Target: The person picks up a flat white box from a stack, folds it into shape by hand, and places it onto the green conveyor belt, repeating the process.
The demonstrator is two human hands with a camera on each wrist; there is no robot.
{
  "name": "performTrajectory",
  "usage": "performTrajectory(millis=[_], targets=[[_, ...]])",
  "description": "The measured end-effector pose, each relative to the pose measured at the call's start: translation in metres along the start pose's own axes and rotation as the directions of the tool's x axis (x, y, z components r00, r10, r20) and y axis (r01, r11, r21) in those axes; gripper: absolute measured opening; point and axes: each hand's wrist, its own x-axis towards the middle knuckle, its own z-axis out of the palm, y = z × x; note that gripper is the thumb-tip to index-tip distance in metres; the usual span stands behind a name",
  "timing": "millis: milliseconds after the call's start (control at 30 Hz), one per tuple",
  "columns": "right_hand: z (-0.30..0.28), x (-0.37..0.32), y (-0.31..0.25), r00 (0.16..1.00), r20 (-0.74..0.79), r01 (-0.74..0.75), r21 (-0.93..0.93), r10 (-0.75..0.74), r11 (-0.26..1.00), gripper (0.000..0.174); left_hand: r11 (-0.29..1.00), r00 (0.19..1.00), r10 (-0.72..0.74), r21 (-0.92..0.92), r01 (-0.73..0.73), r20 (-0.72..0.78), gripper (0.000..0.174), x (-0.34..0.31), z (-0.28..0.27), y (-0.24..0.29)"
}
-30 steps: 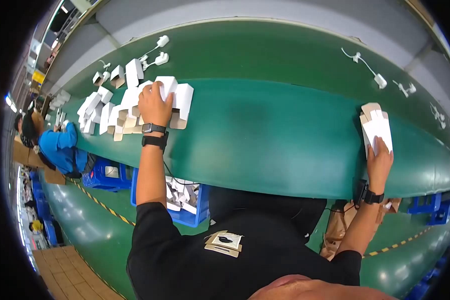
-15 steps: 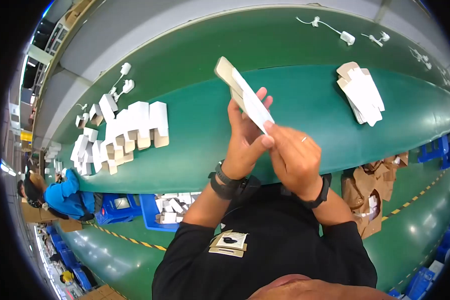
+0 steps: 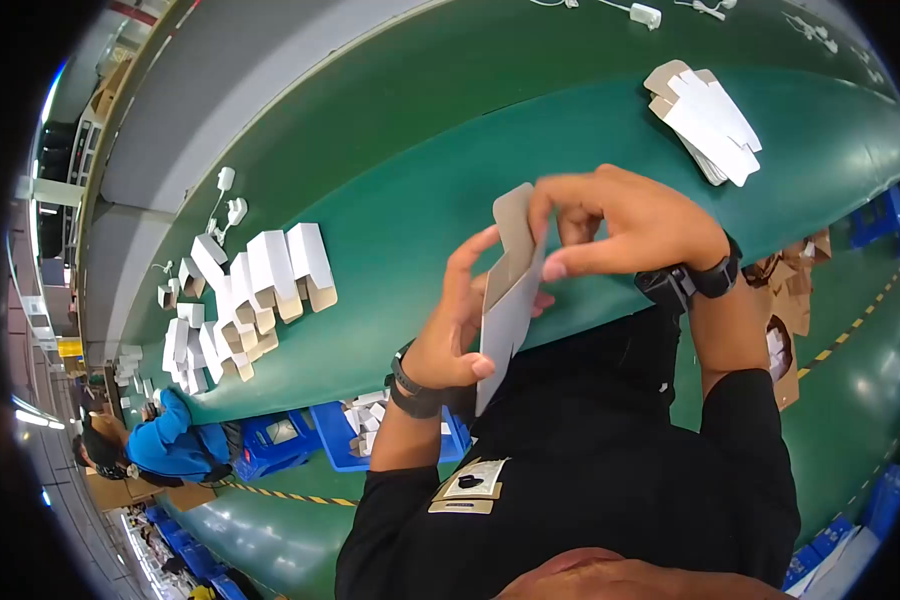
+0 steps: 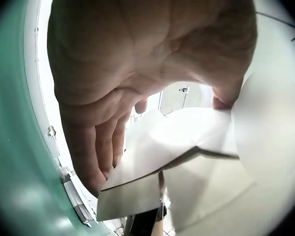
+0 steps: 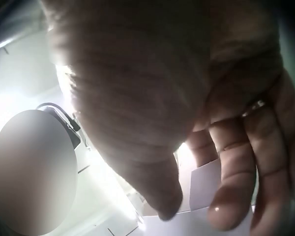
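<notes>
A white paperboard carton [image 3: 510, 310] with a tan inside stands partly opened in front of the body, over the green work surface. My left hand [image 3: 440, 345] grips it from the left, thumb on the near face and fingers spread along the far side. In the left wrist view, creased panels of the carton [image 4: 152, 142] fan out below the palm. The right hand [image 3: 645, 230] is at the carton's upper right edge, its index finger curled over the edge and its thumb close beside the panel. A ring shows on that hand [image 5: 137, 88] in the right wrist view.
Flat cartons [image 3: 715, 125] lie stacked at right. Erected cartons [image 3: 270, 275] stand grouped at left. White power adapters [image 3: 645, 15] with cables lie along the back. Below the edge are a blue bin [image 3: 335, 440] and brown paper packaging [image 3: 795, 310]. Another person [image 3: 175, 435] works at far left.
Both hands came together at the middle, the right bringing a flat carton from the stack. The left hand left the erected cartons. The carton has opened out, and the right hand moved to its top edge.
</notes>
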Motion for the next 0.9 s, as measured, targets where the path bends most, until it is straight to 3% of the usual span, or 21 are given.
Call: performTrajectory(millis=[133,167,200,267,300,400,433,533,567,667,700,800,900], targets=[[0.014,0.004,0.014,0.988,0.144,0.065,-0.048,-0.057,0.997,0.047,0.998,0.979,-0.011,-0.068,-0.002,-0.201,0.108,0.004,0.009,0.000],[0.021,0.007,0.016,0.985,0.160,0.068,-0.052,-0.059,0.996,0.047,0.999,0.959,0.043,-0.010,-0.048,-0.279,0.106,0.006,0.012,-0.001],[0.031,0.008,0.019,0.992,-0.058,0.116,0.103,-0.110,0.988,0.045,0.995,0.931,0.100,0.052,-0.087,-0.351,0.103,0.009,0.014,-0.003],[0.052,0.009,0.024,0.872,-0.483,0.287,0.364,-0.085,0.886,0.043,0.986,0.887,0.159,0.116,-0.119,-0.433,0.100,0.010,0.014,-0.004],[0.060,0.012,0.024,0.877,-0.471,0.285,0.367,-0.088,0.886,0.043,0.984,0.881,0.175,0.103,-0.144,-0.440,0.098,0.011,0.013,-0.004],[0.078,0.025,0.026,0.748,-0.650,0.520,0.450,-0.133,0.726,0.043,0.979,0.874,0.203,0.080,-0.187,-0.442,0.093,0.012,0.007,-0.007],[0.080,0.025,0.028,0.747,-0.652,0.519,0.453,-0.127,0.725,0.043,0.987,0.900,0.153,0.021,-0.158,-0.409,0.092,0.009,0.003,-0.011],[0.085,0.022,0.037,0.873,-0.473,0.433,0.635,-0.121,0.640,0.046,0.991,0.944,0.046,-0.107,-0.085,-0.326,0.090,0.003,0.001,-0.022],[0.089,0.024,0.039,0.875,-0.471,0.426,0.638,-0.113,0.641,0.046,0.987,0.927,0.068,-0.109,-0.116,-0.368,0.088,0.001,0.006,-0.027],[0.108,0.036,0.036,0.630,-0.757,0.675,0.420,-0.177,0.607,0.037,0.976,0.874,0.106,-0.117,-0.182,-0.475,0.085,0.004,0.024,-0.026],[0.107,0.036,0.034,0.644,-0.745,0.666,0.432,-0.175,0.608,0.037,0.968,0.849,0.111,-0.135,-0.209,-0.516,0.084,0.007,0.030,-0.019],[0.096,0.033,0.023,0.621,-0.710,0.633,0.205,-0.331,0.747,0.023,0.950,0.790,0.124,-0.158,-0.269,-0.600,0.082,0.008,0.031,-0.011],[0.082,0.029,0.029,0.668,-0.640,0.609,0.178,-0.380,0.773,0.016,0.942,0.938,0.219,0.308,-0.132,-0.269,0.080,-0.007,0.006,-0.019]])
